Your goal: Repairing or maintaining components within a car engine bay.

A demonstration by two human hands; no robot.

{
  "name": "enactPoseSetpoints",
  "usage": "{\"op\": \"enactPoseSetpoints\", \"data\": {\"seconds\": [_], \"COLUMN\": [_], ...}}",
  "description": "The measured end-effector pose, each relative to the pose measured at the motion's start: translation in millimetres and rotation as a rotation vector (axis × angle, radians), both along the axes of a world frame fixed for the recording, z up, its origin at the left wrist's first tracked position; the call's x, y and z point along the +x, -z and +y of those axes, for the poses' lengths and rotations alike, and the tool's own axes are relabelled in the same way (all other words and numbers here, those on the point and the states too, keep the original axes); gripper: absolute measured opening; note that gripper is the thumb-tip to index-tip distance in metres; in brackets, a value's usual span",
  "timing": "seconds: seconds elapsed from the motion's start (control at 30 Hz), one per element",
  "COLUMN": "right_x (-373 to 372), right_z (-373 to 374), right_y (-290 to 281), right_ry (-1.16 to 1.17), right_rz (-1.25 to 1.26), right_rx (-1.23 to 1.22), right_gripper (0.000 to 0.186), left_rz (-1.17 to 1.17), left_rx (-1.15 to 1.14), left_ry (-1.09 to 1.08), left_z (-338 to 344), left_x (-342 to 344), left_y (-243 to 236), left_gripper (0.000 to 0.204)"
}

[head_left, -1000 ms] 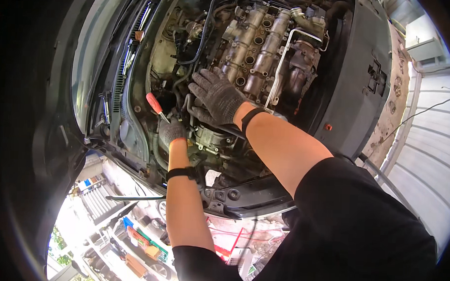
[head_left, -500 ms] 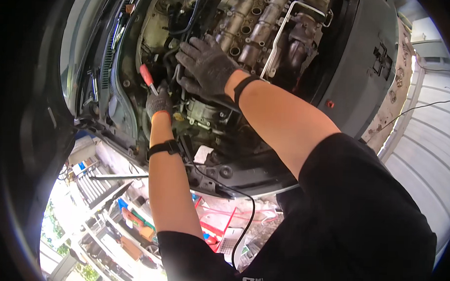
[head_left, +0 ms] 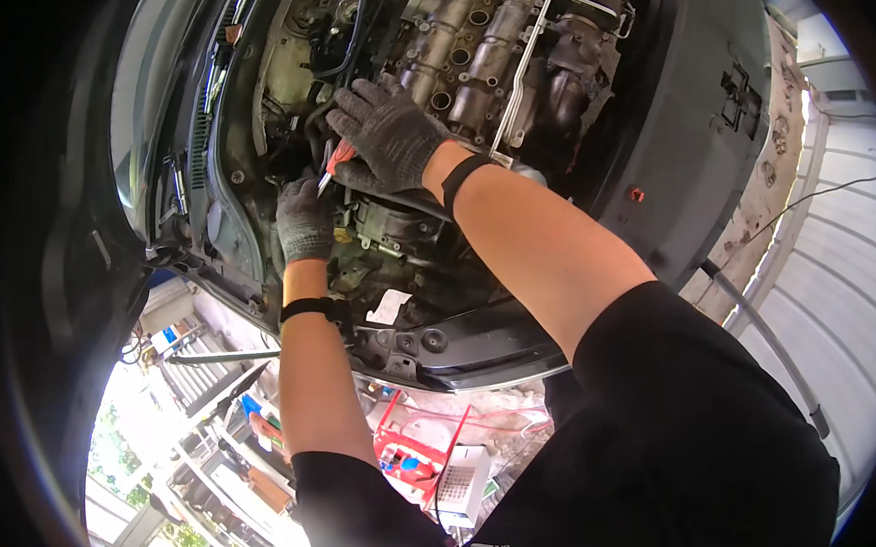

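Note:
My gloved left hand (head_left: 305, 221) is closed on a red-handled screwdriver (head_left: 340, 156) low among the hoses on the left of the engine bay; its metal shaft rises from my fingers toward my right hand. My gloved right hand (head_left: 389, 137) lies above it, fingers apart over the hoses, just beside the red handle; whether its hidden thumb touches the handle I cannot tell. Up and to the right is the exposed engine top (head_left: 484, 63), with round holes, ribbed metal rows and a silver pipe (head_left: 518, 83). A small white label or paper (head_left: 389, 306) shows below the engine.
The dark bodywork rim (head_left: 454, 361) runs in front of me, a wide dark panel (head_left: 678, 157) on the right. Beyond and below are a red metal frame (head_left: 408, 446), a white basket (head_left: 465, 482) and other clutter. A white slatted surface (head_left: 825, 248) is at far right.
The screwdriver has swung from leaning left to leaning right, its handle now beside my right hand's fingers. My left hand has turned with it. The whole view has shifted somewhat.

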State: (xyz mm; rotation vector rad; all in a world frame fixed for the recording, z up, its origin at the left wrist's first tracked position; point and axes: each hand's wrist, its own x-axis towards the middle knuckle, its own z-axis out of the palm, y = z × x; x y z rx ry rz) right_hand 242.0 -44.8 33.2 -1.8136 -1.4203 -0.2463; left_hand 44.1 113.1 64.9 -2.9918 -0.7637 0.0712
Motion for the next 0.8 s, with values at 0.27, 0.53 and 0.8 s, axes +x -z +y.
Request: {"op": "enactPoseSetpoints", "data": {"seconds": [0.27,0.53,0.8], "right_x": [1.5,-11.9,6.7], "right_z": [-7.4,7.5,-1.6], "right_y": [-1.7,-12.4,5.2], "right_ry": [-0.082,0.01,-0.011], "right_rz": [0.038,-0.023,-0.036], "right_rx": [-0.056,0.066,0.044], "right_gripper": [0.071,0.065,0.063], "left_rz": [0.105,0.232,-0.061], "left_rx": [-0.168,-0.112,-0.207], "left_ry": [-0.66,-0.619,-0.647], "left_z": [-23.2,65.9,-36.0], "left_x": [45.5,-13.6,33.5], "left_y": [-9.2,20.6,-17.4], "left_gripper": [0.04,0.039,0.036]}}
